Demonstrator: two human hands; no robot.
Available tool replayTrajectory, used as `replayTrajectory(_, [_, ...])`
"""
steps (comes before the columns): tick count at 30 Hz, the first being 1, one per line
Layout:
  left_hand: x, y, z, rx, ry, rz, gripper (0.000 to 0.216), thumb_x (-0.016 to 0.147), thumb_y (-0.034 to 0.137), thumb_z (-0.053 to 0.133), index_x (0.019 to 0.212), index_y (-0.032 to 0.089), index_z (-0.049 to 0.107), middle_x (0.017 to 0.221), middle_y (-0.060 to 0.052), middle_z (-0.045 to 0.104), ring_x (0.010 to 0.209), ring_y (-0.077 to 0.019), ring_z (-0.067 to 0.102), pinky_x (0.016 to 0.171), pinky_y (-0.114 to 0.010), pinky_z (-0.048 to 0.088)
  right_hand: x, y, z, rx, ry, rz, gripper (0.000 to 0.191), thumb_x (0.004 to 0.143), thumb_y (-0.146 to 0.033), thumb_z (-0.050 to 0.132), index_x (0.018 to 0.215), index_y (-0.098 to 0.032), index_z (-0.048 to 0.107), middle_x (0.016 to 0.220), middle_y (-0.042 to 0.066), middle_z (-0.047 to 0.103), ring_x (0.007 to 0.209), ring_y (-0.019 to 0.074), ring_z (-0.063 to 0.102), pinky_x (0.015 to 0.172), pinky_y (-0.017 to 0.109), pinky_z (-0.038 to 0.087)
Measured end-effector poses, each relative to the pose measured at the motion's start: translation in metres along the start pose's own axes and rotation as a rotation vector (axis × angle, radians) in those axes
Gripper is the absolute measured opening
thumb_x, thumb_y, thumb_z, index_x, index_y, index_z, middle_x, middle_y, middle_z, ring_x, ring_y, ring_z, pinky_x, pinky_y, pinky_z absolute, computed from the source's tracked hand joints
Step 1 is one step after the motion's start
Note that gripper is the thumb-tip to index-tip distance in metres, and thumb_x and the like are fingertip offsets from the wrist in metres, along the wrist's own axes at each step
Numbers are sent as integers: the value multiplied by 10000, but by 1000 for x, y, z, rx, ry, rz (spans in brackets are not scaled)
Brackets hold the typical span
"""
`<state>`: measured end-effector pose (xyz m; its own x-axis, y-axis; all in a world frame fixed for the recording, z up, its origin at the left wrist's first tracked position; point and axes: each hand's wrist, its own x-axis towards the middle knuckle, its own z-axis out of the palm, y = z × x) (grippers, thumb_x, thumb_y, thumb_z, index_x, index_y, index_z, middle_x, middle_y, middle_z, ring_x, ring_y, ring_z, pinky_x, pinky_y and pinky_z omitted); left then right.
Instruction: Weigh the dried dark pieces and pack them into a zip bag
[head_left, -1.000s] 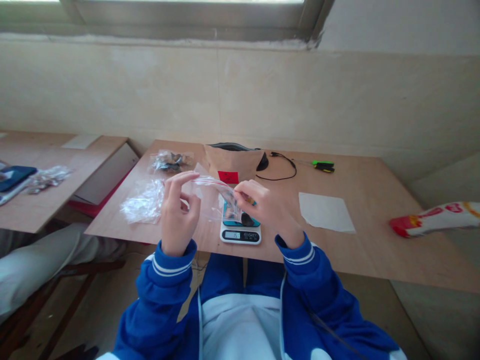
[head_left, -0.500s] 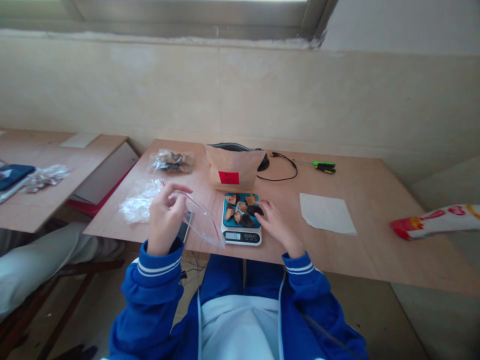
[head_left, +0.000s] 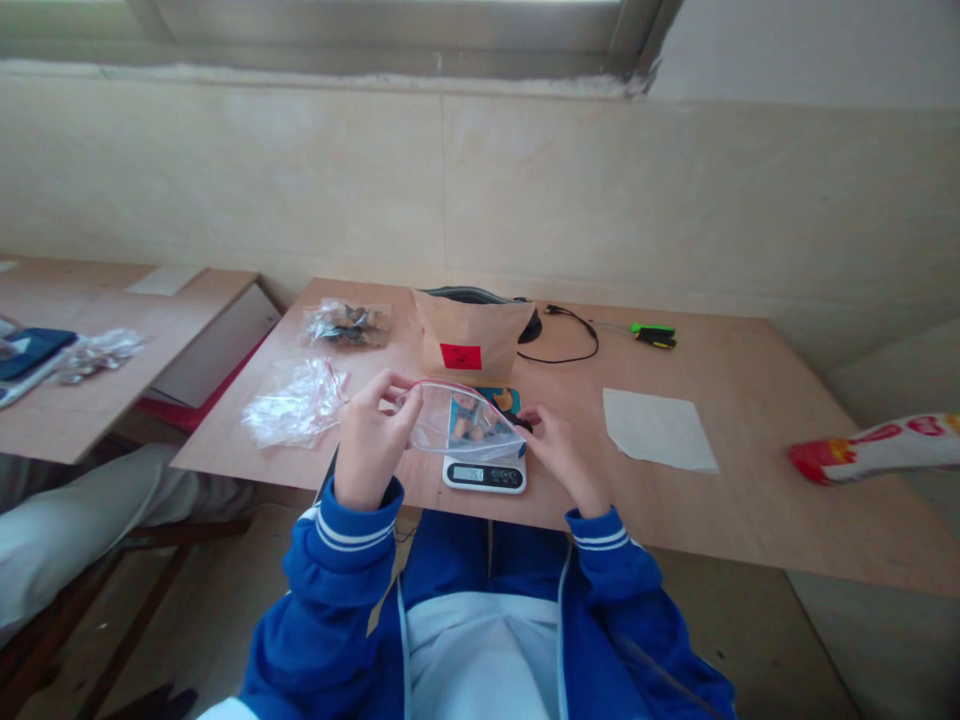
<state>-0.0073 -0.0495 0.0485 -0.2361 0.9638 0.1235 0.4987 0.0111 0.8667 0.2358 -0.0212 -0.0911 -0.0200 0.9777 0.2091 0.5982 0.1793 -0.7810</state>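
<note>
My left hand [head_left: 370, 432] pinches the rim of a small clear zip bag [head_left: 459, 425] with a red seal line, held open just above a small white digital scale [head_left: 484, 472] with a teal platform. Brown and dark dried pieces [head_left: 471, 417] lie on the scale and show through the bag. My right hand [head_left: 553, 445] is at the scale's right side, fingers curled at the bag's right corner and the pieces. Behind the scale stands an open brown paper pouch [head_left: 469, 340] with a red label.
A pile of empty clear bags [head_left: 294, 404] and a filled bag [head_left: 346, 323] lie at the left of the wooden table [head_left: 750, 470]. A white paper sheet [head_left: 658, 415], a black cable [head_left: 568, 330] and a green tool [head_left: 652, 334] lie to the right. A red-white packet [head_left: 874, 444] lies at the far right. Another person's leg [head_left: 67, 530] shows at left.
My left hand brought the open bag from the left back over the scale. My right hand stayed at the scale's right side and now touches the bag's corner.
</note>
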Motion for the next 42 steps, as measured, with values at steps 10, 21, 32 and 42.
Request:
replayTrajectory(10, [5, 8, 15, -36, -5, 27, 165, 791, 331, 591, 717, 184, 590, 562, 39, 605, 353, -78, 518, 391, -186, 386, 23, -128, -63, 273, 201, -322, 148, 869, -314, 648, 981, -223, 680, 1009, 32, 692, 905, 161, 645, 820, 314, 537])
replayTrajectory(21, [26, -2, 7, -24, 84, -2, 144, 774, 313, 591, 735, 176, 600, 579, 27, 622, 364, -74, 522, 377, -172, 376, -10, -48, -17, 146, 172, -111, 273, 968, -382, 426, 1007, -214, 638, 1024, 88, 629, 982, 215, 616, 876, 393, 523])
replayTrajectory(32, [27, -1, 0, -18, 154, -10, 120, 772, 282, 590, 743, 167, 602, 589, 27, 612, 358, -63, 507, 383, -168, 393, -20, -16, 59, -350, -100, -256, 438, 905, -372, 553, 1316, -224, 522, 1339, 148, 506, 1176, 333, 511, 999, 536, 443])
replayTrajectory(42, [25, -5, 5, -35, 118, 0, 128, 775, 298, 585, 720, 183, 574, 572, 29, 605, 365, -75, 513, 398, -179, 395, -20, 8, 51, -88, -31, -181, 304, 910, -387, 512, 1163, -222, 545, 1102, 113, 603, 1044, 278, 614, 922, 461, 518])
